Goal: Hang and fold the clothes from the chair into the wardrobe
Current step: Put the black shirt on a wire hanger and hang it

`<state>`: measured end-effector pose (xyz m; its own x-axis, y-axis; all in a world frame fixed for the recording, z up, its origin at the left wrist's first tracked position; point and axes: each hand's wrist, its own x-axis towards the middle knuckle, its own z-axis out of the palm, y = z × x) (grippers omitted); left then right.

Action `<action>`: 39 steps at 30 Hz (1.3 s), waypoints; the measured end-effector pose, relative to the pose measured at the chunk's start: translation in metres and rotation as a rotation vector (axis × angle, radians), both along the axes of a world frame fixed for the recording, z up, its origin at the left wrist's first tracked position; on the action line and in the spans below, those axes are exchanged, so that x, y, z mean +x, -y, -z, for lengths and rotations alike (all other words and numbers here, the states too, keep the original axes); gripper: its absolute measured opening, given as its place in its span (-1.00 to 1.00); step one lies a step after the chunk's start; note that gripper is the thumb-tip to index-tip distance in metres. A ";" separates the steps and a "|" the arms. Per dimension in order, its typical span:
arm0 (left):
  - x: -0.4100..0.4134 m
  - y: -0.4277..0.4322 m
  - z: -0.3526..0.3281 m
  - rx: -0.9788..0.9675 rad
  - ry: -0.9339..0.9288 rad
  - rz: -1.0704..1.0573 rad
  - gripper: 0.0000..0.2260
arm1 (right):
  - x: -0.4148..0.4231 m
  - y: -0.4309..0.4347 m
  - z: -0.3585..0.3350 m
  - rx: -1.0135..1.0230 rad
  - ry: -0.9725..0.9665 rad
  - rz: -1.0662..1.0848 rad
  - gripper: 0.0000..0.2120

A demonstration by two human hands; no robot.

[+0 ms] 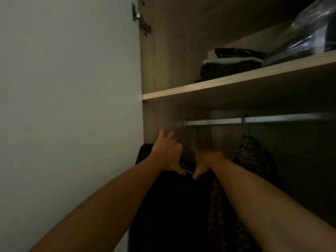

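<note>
Closest in, gripping a dark garment [172, 206] at its top with both hands: left hand [169, 155] clamped on the collar edge between thumb and palm, upper fingers loosely spread; right hand [202, 163] curled, pinching the thin wire of the blue hanger [193, 143] just beside it. Hook just below the rail [254, 120], not yet over it. Beyond to the right, a patterned garment [251, 151] already hung from that rail. Higher and farther back, a shelf [181, 90] with folded clothes [232, 63] and a plastic bag [307, 35]. Likely trouble: missing the rail in the dim corner by the side wall, letting the dark garment slide off the thin wire during the lift, or snagging the patterned garment in passing.
</note>
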<state>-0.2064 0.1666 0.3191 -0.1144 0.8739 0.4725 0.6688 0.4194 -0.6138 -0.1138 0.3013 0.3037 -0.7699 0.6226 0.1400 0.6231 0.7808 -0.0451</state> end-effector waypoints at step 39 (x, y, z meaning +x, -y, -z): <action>0.003 -0.048 0.009 0.394 0.222 0.195 -0.40 | 0.044 -0.037 -0.015 0.523 -1.175 -0.026 -0.60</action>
